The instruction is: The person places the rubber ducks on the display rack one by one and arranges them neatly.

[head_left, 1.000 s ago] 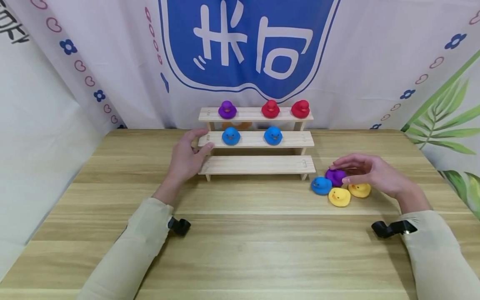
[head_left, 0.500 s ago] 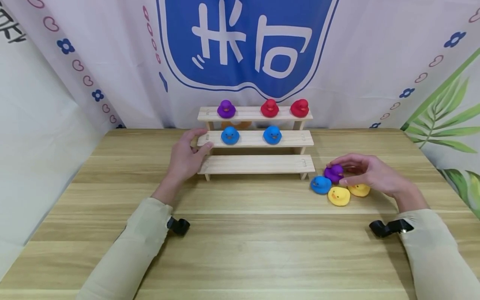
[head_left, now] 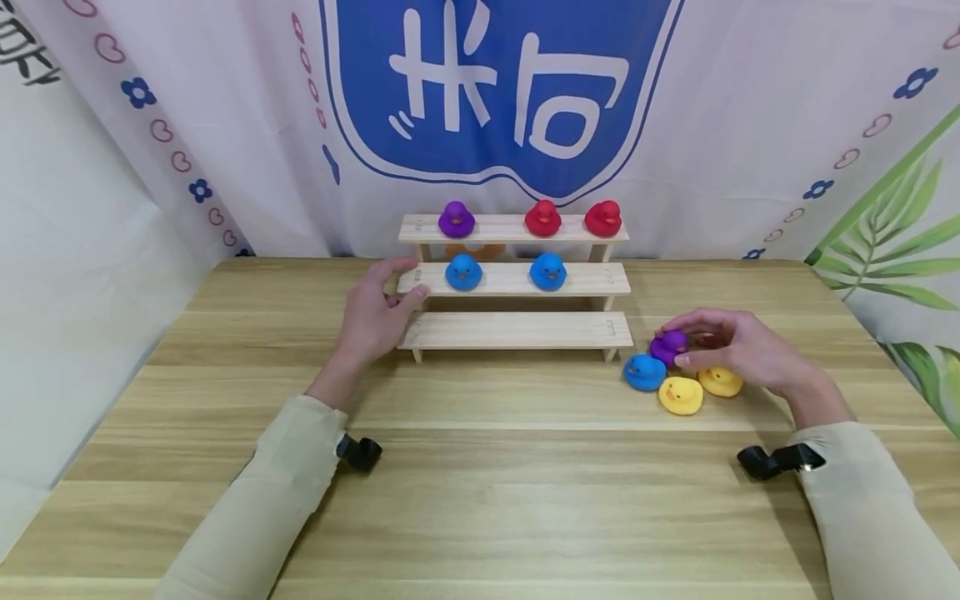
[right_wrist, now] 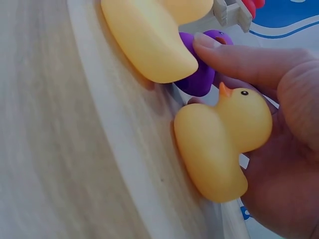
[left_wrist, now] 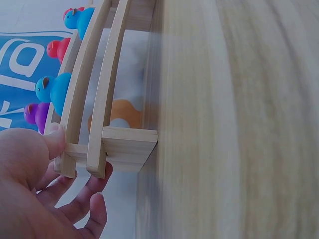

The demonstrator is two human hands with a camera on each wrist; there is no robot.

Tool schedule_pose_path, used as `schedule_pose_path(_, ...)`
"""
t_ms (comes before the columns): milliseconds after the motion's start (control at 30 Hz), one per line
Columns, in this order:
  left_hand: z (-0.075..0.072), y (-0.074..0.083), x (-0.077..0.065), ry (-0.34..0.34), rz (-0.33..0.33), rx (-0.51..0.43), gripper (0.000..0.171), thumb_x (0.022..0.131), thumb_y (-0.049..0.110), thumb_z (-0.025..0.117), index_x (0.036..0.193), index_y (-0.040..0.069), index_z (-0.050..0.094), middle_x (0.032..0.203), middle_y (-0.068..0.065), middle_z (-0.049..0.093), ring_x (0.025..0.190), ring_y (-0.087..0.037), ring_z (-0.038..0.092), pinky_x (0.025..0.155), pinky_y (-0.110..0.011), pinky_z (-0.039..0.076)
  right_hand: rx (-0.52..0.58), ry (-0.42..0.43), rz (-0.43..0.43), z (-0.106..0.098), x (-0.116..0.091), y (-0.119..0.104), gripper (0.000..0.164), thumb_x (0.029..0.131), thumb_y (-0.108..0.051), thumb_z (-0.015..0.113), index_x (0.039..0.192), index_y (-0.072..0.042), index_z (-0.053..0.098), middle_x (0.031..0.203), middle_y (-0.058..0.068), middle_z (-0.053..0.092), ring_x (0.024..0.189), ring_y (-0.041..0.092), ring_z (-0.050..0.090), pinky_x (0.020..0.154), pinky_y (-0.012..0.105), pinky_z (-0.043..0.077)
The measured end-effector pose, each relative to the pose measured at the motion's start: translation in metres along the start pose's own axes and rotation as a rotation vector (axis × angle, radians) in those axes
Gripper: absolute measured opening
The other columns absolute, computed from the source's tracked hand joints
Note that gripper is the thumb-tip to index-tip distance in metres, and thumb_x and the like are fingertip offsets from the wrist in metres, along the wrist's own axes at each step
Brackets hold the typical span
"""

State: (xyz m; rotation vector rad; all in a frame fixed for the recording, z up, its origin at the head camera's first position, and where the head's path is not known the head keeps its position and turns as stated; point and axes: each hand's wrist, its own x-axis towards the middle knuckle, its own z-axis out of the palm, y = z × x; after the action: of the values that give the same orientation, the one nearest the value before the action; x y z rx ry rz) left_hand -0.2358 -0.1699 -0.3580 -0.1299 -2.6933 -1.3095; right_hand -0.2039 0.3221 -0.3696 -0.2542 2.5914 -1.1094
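A three-step wooden display shelf (head_left: 517, 330) stands at the back of the table. My left hand (head_left: 373, 312) grips the left end of its middle step, thumb on top, fingers beneath, as the left wrist view shows. At the shelf's right, my right hand (head_left: 731, 346) pinches a purple rubber duck (head_left: 666, 347) between thumb and fingers. Around that duck sit a blue duck (head_left: 644, 372), a yellow duck (head_left: 680, 396) and another yellow duck (head_left: 720, 382) under the palm. In the right wrist view, the near yellow duck (right_wrist: 212, 149) hides part of the fingers.
On the top step sit a purple duck (head_left: 457, 220), a red duck (head_left: 543, 218) and a second red duck (head_left: 603, 219). The middle step bears a blue duck (head_left: 463, 272) and another blue duck (head_left: 548, 272). A printed cloth (head_left: 262, 167) hangs behind.
My right fingers have closed on the purple duck. It has turned more upright and shifted slightly up and left among the others. The left hand keeps its place on the shelf.
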Motion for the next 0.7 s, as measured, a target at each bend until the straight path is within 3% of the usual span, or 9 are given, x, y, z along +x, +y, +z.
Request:
schedule_pose_path(300, 0.0012, -0.0003, -0.0005, 0.0, -0.004, 0.003, 0.049, 0.106, 0.029, 0.067, 0.152, 0.016, 0.056, 0.16, -0.01, 0.052, 0.083, -0.024, 0.061, 0.07, -0.028, 0.052, -0.002, 0.02, 0.008, 0.0019, -0.0023, -0.0043, 0.048, 0.099, -0.03, 0.076, 0.144, -0.018, 0.064, 0.146, 0.013, 0.063, 0.129, 0.036, 0.061, 0.099, 0.031, 0.051)
schedule_pose_path(700, 0.0012, -0.0007, -0.0003, 0.003, -0.008, 0.006, 0.049, 0.107, 0.029, 0.066, 0.153, 0.016, 0.055, 0.161, -0.009, 0.051, 0.087, -0.026, 0.063, 0.074, -0.031, 0.053, 0.029, 0.073, 0.003, -0.0009, -0.0024, -0.0091, 0.049, 0.102, -0.032, 0.073, 0.146, -0.015, 0.061, 0.151, 0.017, 0.059, 0.131, 0.043, 0.062, 0.091, 0.019, 0.054)
